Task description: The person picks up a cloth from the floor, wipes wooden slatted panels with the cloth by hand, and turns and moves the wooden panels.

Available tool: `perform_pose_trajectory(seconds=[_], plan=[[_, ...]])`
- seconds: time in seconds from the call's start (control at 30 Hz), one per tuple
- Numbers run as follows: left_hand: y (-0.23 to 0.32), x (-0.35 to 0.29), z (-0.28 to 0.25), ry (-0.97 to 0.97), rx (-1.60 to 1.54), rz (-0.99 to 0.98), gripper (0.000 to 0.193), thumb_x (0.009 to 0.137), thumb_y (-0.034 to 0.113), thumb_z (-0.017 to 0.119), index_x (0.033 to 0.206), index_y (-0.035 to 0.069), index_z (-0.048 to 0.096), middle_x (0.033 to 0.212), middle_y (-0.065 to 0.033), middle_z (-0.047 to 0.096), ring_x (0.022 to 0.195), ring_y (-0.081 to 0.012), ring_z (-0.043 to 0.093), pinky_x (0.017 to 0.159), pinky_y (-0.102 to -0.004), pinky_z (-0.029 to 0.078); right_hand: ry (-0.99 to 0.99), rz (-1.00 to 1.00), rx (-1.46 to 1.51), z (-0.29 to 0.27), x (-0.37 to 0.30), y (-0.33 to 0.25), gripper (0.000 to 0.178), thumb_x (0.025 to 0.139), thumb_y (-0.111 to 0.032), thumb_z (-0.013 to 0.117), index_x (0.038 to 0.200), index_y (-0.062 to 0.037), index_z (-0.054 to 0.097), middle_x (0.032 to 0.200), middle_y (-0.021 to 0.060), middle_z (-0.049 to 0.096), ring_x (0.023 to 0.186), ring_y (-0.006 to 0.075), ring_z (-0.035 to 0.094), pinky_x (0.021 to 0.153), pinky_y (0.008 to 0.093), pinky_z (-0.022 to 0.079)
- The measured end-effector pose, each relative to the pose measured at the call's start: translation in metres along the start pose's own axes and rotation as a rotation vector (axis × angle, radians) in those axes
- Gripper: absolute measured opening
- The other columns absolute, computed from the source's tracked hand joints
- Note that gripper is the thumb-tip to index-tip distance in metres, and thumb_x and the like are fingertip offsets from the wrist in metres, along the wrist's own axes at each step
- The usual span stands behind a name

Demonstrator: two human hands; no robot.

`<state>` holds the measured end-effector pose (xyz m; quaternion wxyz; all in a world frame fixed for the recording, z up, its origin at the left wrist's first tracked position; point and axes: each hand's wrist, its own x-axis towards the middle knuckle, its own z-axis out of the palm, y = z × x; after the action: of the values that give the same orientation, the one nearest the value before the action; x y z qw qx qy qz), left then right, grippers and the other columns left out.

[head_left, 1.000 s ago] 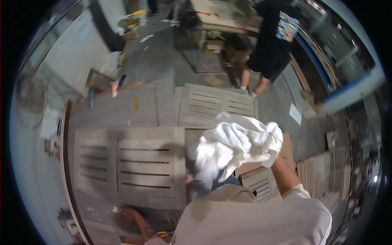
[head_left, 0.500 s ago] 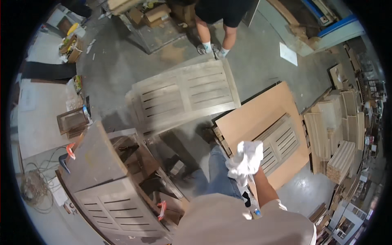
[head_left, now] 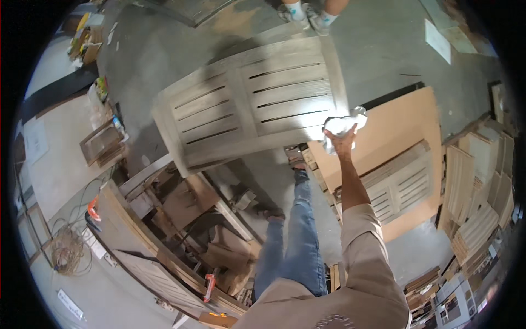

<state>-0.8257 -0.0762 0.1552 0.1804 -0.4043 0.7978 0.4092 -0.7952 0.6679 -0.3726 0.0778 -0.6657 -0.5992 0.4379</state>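
My right hand (head_left: 342, 141) is closed round a crumpled white cloth (head_left: 339, 126), with my arm stretched forward. The cloth is at the near right corner of a slatted wooden panel (head_left: 246, 107); whether it touches the wood I cannot tell. Greyish-brown, the panel has two groups of long slots either side of a middle rail. Bright light falls on its right end. My left hand is out of view.
To the right, a smaller slotted panel (head_left: 402, 186) lies on a tan board (head_left: 422, 123) over a pallet. A wooden frame (head_left: 186, 247) with orange clamps (head_left: 209, 286) stands lower left. Stacked boards (head_left: 479, 192) fill the far right. Another person's feet (head_left: 307, 16) are beyond the panel.
My right hand has moved forward with the cloth, from near my body to the panel's near right corner. The view has shifted, showing more of my legs and less of the other person.
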Motion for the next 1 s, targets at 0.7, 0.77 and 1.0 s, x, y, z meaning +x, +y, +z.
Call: perform_pose_trajectory(seconds=[0.7, 0.77, 1.0], plan=[[-0.045, -0.147, -0.035, 0.101, -0.189, -0.177, 0.041, 0.093, 0.039, 0.050, 0.118, 0.007, 0.056, 0.080, -0.0076, 0.061, 0.067, -0.0180, 0.057, 0.056, -0.0332, 0.046, 0.071, -0.005, -0.281, -0.014, 0.015, 0.000, 0.099, 0.068, -0.066, 0.071, 0.122, 0.0112, 0.040, 0.112, 0.0309, 0.057, 0.108, 0.0425, 0.056, 0.090, 0.0479, 0.046], [-0.047, -0.141, -0.028, 0.105, -0.193, -0.190, 0.041, 0.093, 0.039, 0.050, 0.118, 0.007, 0.056, 0.080, -0.0076, 0.061, 0.067, -0.0179, 0.057, 0.055, -0.0332, 0.046, 0.110, -0.042, -0.321, -0.012, 0.014, 0.001, 0.092, 0.073, -0.064, 0.066, 0.123, 0.0092, 0.042, 0.110, 0.0305, 0.059, 0.102, 0.0435, 0.059, 0.086, 0.0490, 0.048], [-0.046, -0.093, 0.007, 0.090, -0.165, -0.247, 0.041, 0.092, 0.039, 0.050, 0.117, 0.007, 0.057, 0.080, -0.0074, 0.060, 0.066, -0.0178, 0.057, 0.055, -0.0329, 0.046, 0.046, -0.113, -0.129, -0.029, 0.010, 0.040, 0.044, 0.087, -0.017, 0.052, 0.125, 0.0052, 0.045, 0.100, 0.0251, 0.057, 0.090, 0.0406, 0.056, 0.078, 0.0462, 0.047]])
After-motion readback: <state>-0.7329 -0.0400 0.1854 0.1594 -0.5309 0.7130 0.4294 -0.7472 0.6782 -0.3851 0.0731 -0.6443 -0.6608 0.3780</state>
